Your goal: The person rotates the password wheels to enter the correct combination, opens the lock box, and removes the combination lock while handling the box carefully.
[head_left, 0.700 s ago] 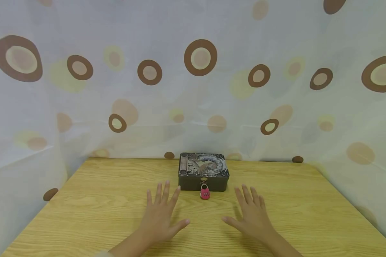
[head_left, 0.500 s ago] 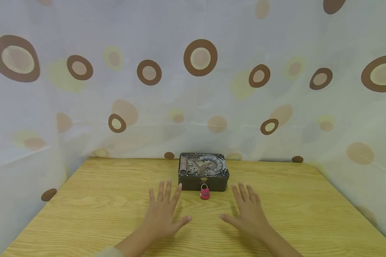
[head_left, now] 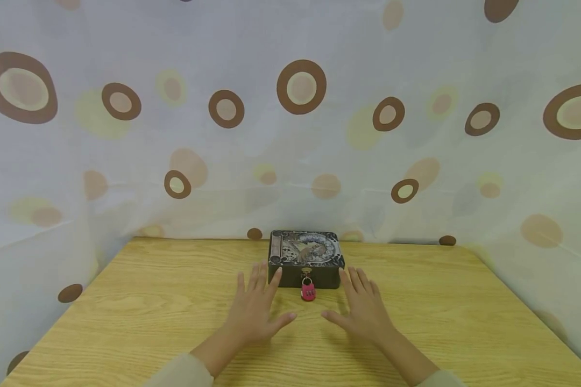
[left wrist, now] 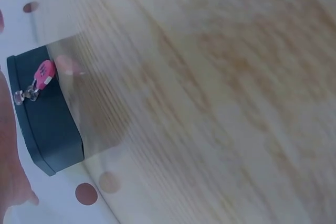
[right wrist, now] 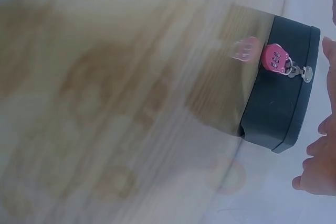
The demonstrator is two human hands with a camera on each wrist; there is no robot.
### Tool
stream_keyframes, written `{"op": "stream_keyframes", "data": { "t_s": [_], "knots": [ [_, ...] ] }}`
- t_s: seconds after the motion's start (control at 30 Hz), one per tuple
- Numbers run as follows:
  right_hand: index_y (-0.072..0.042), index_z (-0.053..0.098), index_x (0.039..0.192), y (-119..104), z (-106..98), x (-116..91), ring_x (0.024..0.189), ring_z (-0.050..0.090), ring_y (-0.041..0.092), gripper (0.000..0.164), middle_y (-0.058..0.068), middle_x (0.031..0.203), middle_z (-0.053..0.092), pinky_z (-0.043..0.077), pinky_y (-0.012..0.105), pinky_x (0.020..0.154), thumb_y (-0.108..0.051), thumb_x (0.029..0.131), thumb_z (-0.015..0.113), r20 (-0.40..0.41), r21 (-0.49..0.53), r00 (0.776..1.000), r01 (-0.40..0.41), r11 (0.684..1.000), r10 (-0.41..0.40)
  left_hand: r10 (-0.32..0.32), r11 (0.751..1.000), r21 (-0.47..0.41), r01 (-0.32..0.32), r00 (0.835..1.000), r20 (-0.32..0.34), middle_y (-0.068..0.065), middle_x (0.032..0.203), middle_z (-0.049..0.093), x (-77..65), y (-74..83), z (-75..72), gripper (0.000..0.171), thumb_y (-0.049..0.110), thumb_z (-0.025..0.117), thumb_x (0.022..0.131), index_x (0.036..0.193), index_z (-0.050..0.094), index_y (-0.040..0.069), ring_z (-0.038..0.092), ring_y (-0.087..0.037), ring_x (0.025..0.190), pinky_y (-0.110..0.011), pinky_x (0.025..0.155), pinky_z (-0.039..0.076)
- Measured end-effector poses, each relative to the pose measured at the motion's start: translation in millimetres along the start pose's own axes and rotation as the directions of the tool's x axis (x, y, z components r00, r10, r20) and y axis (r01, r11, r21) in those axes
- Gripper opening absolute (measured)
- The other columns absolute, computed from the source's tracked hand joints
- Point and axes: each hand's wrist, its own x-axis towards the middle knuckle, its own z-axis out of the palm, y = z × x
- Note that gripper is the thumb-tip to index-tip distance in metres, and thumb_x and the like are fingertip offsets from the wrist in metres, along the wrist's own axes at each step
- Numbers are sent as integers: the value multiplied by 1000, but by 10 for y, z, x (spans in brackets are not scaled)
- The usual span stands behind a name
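A dark box (head_left: 305, 249) with an ornate picture on its lid stands closed near the back of the table. From the clasp on its front hangs a pink combination padlock (head_left: 308, 291), also plain in the left wrist view as a padlock (left wrist: 44, 74) and in the right wrist view as a padlock (right wrist: 275, 58). My left hand (head_left: 253, 314) hovers in front of the box's left side, fingers spread and holding nothing. Opposite it, my right hand (head_left: 363, 312) is spread before the box's right front corner, likewise holding nothing. Whether any fingertip touches the box cannot be told.
The wood-grain table (head_left: 150, 322) has a glossy top that reflects the box and padlock in the wrist views. Behind it and along both sides hangs a pale curtain (head_left: 252, 150) with brown and yellow circles. The box sits close to the table's back edge.
Both hands have moved forward and inward, closer to the box and each other. More of the sleeves shows. The box and padlock stay in place.
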Motion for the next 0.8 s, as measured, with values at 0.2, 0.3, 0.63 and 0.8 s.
{"op": "stream_keyframes", "data": {
  "t_s": [0.2,0.3,0.63,0.8],
  "knots": [
    [4,29,142,-36,10,112,137,23,42,91,24,148,29,21,64,106,-50,78,65,14,-20,1000,8,1000,-7,5,1000,-14,-4,999,45,-23,153,13,70,3,7,83,62,43,87,147,21,10,9,-40,141,-64,109,11],
    [5,29,141,-47,35,159,137,23,43,90,24,147,29,21,63,107,-49,79,65,18,-12,1000,10,1000,-10,-4,1000,-11,5,999,54,-23,153,12,109,7,20,83,63,42,87,148,20,10,8,-41,141,-63,110,11],
    [7,29,141,-53,105,260,137,23,42,92,25,146,30,21,62,107,-51,79,64,50,-37,999,5,999,-3,-34,999,14,34,998,60,-23,152,14,223,-2,48,84,62,42,87,148,19,9,11,-41,140,-62,110,13],
    [7,30,140,-71,126,294,137,24,42,90,25,146,31,22,60,108,-50,80,64,53,-54,999,2,999,1,-21,1000,16,20,998,60,-24,152,16,286,12,67,84,61,42,88,147,21,5,12,-41,141,-61,110,13]
  ]
}}
